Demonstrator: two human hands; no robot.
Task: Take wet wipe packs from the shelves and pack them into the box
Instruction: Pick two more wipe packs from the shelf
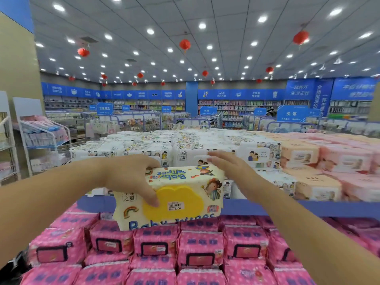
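From the head camera I see my left hand (131, 177) holding one baby wipes pack (181, 182). My thumb (150, 194) lies on its yellow lid (178, 196), and my other fingers curl over the far edge. The pack is up in the air, tipped toward me. It is over the pink packs (199, 249) on the near shelf and in front of the blue shelf edge (246, 206).

My right hand (232, 171) is flat with its fingers straight, just beside the far right corner of the pack. I cannot tell if it touches the pack. It holds nothing.

I think the step now is to lift this pack away and carry it to the box. I cannot see the box here, so I must look for it first. The pack looks soft and puffy, and only its left end is held, so it could sag or slip. I would put my right hand on the right end and use both hands. I would squeeze gently so the lid does not pop open. I would lift it well over the pink packs so I do not knock them. The white packs (156, 145) sit close behind my hands, so I would pull toward me, not push.
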